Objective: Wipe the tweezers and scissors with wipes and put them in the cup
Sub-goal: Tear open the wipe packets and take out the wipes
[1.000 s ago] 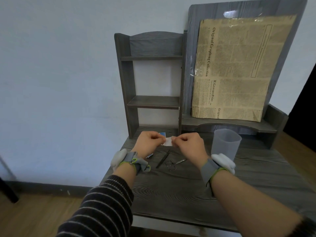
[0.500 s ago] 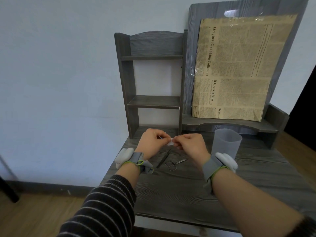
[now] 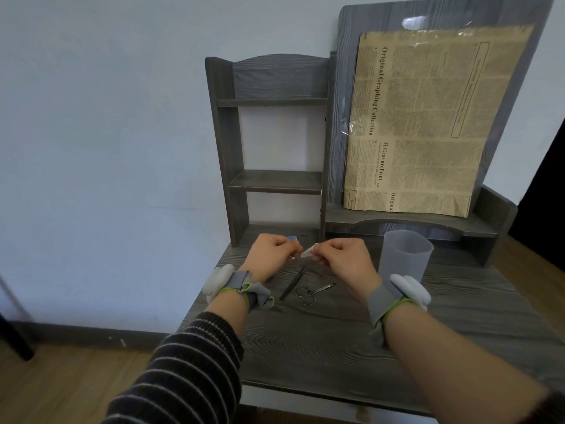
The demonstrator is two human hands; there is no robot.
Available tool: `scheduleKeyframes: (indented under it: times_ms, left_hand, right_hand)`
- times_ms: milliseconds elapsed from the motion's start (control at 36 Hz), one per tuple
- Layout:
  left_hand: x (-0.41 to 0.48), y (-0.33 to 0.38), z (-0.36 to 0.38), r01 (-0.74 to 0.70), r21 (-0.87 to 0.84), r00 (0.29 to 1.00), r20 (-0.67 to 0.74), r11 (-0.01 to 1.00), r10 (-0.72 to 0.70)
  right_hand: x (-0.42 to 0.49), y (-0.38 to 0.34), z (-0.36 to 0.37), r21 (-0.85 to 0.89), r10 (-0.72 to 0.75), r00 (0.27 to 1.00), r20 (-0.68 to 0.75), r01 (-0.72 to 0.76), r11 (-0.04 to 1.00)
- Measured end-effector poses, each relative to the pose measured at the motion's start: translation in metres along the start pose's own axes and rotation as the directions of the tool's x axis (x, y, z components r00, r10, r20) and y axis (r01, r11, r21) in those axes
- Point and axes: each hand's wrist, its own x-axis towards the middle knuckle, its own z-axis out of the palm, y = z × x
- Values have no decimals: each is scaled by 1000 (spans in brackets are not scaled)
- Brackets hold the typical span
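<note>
Early stage: left hand (image 3: 269, 260) and right hand (image 3: 347, 260) pinch one wipe (image 3: 307, 254) between them. Tweezers (image 3: 293, 283) and scissors (image 3: 312, 292) lie below them on the bench (image 3: 305, 347), judged unwiped. The cup (image 3: 403, 258), right of both hands, appears empty.

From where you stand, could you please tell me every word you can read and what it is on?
"Original Graphing Collection": sideways heading on the newspaper-print sheet.
"H.GravurePrint": smaller sideways heading, same sheet.
"Origina": cut off at the sheet's bottom edge.
Body columns: too small to read.
Wipe packet: too small to read.
</note>
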Motion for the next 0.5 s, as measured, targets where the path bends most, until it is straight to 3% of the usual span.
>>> scheduleKeyframes:
  times_ms: [111,500]
  left_hand:
    - [0,-4,2,-6,39,999,51,999,4]
    - [-2,4,2,-78,92,997,16,993,77]
  right_hand:
    - [-2,-2,-3,-39,-33,999,39,35,999]
    - [-1,2,-4,-127,-77,993,88,88,988]
